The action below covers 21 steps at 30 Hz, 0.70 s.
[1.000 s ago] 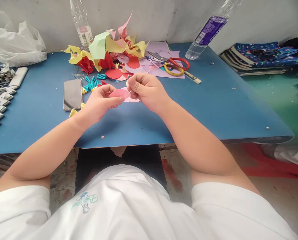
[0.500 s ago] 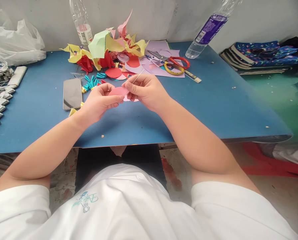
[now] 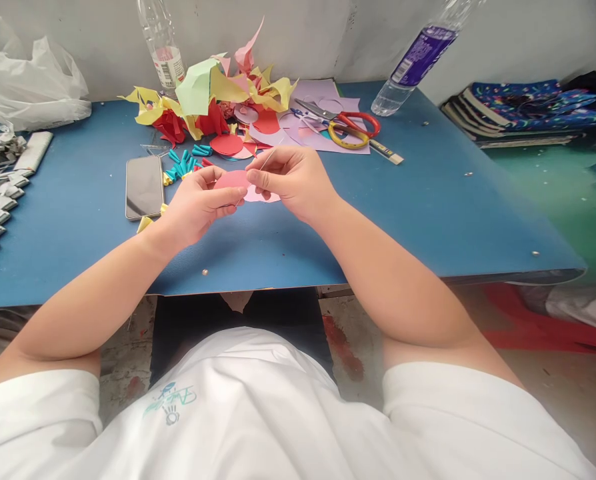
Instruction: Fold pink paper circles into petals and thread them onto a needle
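My left hand (image 3: 195,203) pinches a pink paper circle (image 3: 231,179) between thumb and fingers above the table. Close against it, my right hand (image 3: 295,179) has its fingers closed on a thin straight stick (image 3: 269,157), which slants up past the fingertips. The stick's lower part crosses the paper circle, but whether it pierces the paper I cannot tell. Beneath my hands lies a lighter pink paper piece (image 3: 264,196), partly covered by my fingers. Small rolled blue paper pieces (image 3: 181,164) lie just beyond my left hand.
A phone (image 3: 145,188) rests left of my hands. Behind are crumpled coloured paper (image 3: 195,90), red paper circles (image 3: 227,145), purple sheets (image 3: 345,107), scissors (image 3: 351,128) and a cutter (image 3: 385,152). Two bottles (image 3: 164,57) (image 3: 418,63) stand near the wall; a plastic bag (image 3: 33,87) sits far left.
The pink circle has shifted slightly left and turned, showing more of its face. My right fingers have moved a little left along with the stick.
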Motion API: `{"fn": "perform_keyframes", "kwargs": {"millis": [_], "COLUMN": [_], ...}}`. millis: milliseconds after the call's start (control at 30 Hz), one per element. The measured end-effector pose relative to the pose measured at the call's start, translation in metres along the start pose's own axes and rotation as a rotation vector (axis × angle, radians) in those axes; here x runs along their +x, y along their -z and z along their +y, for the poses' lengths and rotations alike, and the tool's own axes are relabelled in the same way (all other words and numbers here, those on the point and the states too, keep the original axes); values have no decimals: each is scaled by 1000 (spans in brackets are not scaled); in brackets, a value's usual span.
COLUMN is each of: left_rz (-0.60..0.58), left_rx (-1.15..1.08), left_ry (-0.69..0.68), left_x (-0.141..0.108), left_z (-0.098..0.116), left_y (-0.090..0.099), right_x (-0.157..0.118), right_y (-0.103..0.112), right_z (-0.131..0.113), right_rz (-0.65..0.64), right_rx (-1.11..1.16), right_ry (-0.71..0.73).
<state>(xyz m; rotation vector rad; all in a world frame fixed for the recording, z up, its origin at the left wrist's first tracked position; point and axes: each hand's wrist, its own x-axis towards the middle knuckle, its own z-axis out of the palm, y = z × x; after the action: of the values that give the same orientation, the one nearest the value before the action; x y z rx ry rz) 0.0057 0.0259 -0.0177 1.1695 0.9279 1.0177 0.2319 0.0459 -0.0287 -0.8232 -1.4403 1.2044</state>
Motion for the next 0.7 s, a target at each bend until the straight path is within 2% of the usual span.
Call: {"fn": "perform_keyframes", "kwargs": {"millis": [400,700], "left_rz": [50,70], "left_rx": [22,106], "left_ry": [20,-64], "left_x": [1,0], "left_z": [0,-5], "left_y": [-1,-3], "right_x": [-3,-2], "right_y": [-2,-4], "right_z": [2,-1], "right_rz": [12,24], "right_rx": [70,77], "right_ry": [-23,-67]}}
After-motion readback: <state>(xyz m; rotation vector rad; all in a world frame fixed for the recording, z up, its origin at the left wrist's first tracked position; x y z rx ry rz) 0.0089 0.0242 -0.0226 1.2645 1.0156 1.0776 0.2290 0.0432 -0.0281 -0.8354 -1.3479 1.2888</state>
